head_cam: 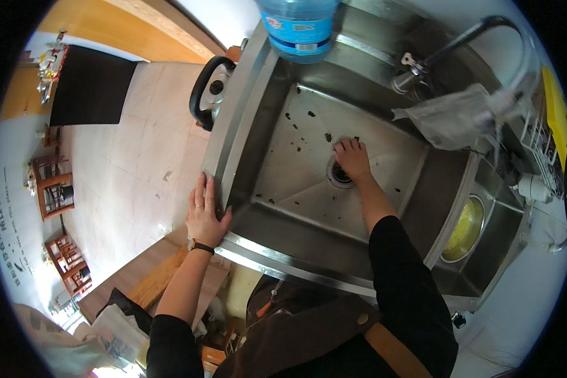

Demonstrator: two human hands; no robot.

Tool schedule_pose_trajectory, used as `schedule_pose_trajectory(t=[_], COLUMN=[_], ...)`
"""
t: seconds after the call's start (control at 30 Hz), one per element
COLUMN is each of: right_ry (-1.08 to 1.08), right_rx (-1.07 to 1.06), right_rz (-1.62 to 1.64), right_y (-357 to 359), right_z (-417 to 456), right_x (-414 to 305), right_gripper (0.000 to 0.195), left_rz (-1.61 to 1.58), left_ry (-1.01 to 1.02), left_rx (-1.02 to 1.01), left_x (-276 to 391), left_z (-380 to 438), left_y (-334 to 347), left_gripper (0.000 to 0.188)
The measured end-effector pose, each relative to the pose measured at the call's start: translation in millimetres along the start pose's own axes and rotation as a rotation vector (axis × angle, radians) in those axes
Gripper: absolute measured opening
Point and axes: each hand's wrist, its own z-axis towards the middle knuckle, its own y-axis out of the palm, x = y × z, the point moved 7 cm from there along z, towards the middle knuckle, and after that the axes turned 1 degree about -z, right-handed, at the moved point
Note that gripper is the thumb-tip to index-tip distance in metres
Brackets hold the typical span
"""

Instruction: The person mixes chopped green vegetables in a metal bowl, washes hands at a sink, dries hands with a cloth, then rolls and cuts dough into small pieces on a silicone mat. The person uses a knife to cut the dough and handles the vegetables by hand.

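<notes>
My right hand [352, 156] reaches down into a deep stainless-steel sink basin [307, 177], beside the round drain [341, 174]. Its fingers are curled down, and whether they hold anything is hidden. Several small dark scraps [311, 114] lie scattered over the basin floor. My left hand [207, 212], with a ring and a wristwatch, rests with spread fingers on the sink's left metal rim [223, 156] and holds nothing.
A large blue water bottle [300, 33] stands at the far rim. A tap [408, 78] and a hanging translucent plastic bag [453, 115] are at the right. A second basin holds a metal bowl [477, 227] with yellow contents. A black-handled pot or kettle [212, 90] is beyond the left rim.
</notes>
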Motion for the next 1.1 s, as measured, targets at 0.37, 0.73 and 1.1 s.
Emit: schedule_pose_trajectory(t=[0.37,0.73,1.1], right_ry=[1.002,1.082,2.577], right_rx=[-0.101,0.741,0.34], right_rz=[1.198,2.125,0.264], right_y=[24,-251,-287], right_z=[-74,-363,-770], right_x=[66,72,81], right_gripper=[0.016,0.01,0.038], left_rz=[-0.005,0.004,0.026], left_ry=[-0.033,0.04,-0.033], left_rx=[-0.034,-0.007,-0.065], left_x=[-1,-7,-4], left_z=[2,-6,-1], left_y=[3,10,16], left_gripper=[0.087,0.084,0.084])
